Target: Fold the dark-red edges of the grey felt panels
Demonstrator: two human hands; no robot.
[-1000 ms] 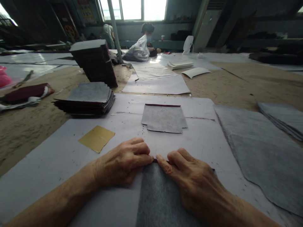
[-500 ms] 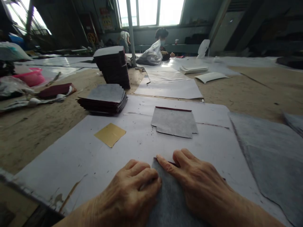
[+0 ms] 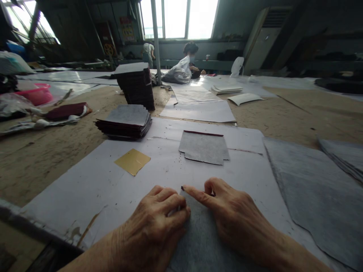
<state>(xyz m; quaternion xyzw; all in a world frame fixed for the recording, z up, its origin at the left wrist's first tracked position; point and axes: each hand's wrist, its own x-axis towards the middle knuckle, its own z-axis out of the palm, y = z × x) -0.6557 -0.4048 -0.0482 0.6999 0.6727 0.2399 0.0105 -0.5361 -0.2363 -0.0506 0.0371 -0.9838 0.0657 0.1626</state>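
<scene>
A grey backed sheet (image 3: 198,241) with a dark edge lies on the white board in front of me, partly covered by both hands. My left hand (image 3: 155,223) rests at its left side, closed, fingers curled together against the sheet's margin; the fingertips are partly hidden. My right hand (image 3: 229,211) lies across the sheet from the right. Its index finger is stretched out, the tip pressing at the dark far corner, while the other fingers bend under and apart from it. Beyond the hands lies a similar grey piece (image 3: 202,147) with a folded dark-red edge and notched corners.
A gold square (image 3: 132,161) lies on the white board (image 3: 85,185). A low stack (image 3: 124,122) and a tall stack (image 3: 135,87) of dark pieces stand behind it. Large grey sheets (image 3: 317,196) lie at right. Two people are farther back, near a plastic bag (image 3: 180,71).
My right index fingertip has shifted slightly left to the sheet's far corner, and its dark edge is now mostly covered. The camera view has tilted a little; the left hand stays at the sheet.
</scene>
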